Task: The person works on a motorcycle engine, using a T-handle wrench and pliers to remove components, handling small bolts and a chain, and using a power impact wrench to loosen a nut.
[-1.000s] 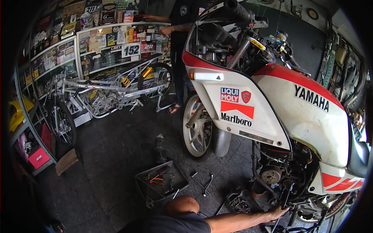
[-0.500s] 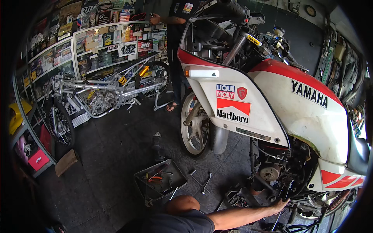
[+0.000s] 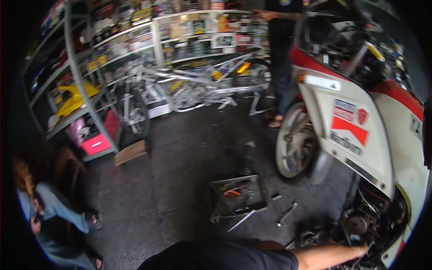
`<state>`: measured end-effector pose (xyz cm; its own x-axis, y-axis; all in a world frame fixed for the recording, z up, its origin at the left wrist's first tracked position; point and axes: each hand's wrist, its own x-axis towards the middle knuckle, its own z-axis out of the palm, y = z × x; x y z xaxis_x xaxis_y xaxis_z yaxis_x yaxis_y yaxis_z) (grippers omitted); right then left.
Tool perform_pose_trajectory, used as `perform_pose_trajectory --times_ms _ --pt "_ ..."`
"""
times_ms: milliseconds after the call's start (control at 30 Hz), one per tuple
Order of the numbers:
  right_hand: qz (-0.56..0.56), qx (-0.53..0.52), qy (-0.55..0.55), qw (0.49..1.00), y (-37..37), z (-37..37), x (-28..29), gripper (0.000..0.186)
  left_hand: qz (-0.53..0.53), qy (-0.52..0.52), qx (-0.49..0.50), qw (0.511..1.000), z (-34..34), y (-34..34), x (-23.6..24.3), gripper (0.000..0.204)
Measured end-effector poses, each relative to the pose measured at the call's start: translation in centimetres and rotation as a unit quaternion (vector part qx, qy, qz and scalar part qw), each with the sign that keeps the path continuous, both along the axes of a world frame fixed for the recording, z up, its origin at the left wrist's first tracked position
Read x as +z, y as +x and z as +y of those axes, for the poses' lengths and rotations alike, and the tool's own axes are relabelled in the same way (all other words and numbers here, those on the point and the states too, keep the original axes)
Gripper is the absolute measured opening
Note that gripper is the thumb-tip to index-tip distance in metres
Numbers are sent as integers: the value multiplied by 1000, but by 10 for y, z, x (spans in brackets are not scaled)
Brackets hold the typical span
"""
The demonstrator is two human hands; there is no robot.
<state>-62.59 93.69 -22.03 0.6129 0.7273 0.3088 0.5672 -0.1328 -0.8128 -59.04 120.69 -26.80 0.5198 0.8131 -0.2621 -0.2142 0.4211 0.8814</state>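
My left arm reaches right from the lower middle, out of a dark sleeve. My left hand (image 3: 360, 250) is at the exposed engine (image 3: 359, 222) of a white and red motorcycle (image 3: 360, 117), low on its side. The fingers look closed round a thin metal rod (image 3: 358, 261), though motion smears both. What the rod's lower end touches I cannot make out. My right hand is out of the picture. Beside the arm, dark parts and small hardware (image 3: 310, 238) lie on the floor.
A tool tray (image 3: 215, 198) with several hand tools stands on the dark floor, a T-shaped wrench (image 3: 287, 214) beside it. A bare motorcycle frame (image 3: 198, 85) stands before shelves. One person (image 3: 281, 58) stands by the front wheel; another person's legs (image 3: 63, 209) are at left.
My view has swung left, so the motorcycle and tray sit further right, and a seated person shows at left. My left hand stays at the engine.
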Motion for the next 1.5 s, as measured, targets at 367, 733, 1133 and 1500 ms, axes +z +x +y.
perform_pose_trajectory --times_ms 367,733,1133,1500 --pt "-51 14 -24 998 12 26 -41 42 -41 -71 17 996 18 14 -27 54" --pt "-93 -34 -62 993 8 2 -40 39 -53 -97 -8 994 1 38 -33 40" --pt "-42 -60 -54 996 5 -41 -59 38 -52 -122 -32 991 -13 47 -54 25" --pt "9 -9 -78 997 18 -101 -77 27 25 -96 -218 971 -4 -28 -76 10"
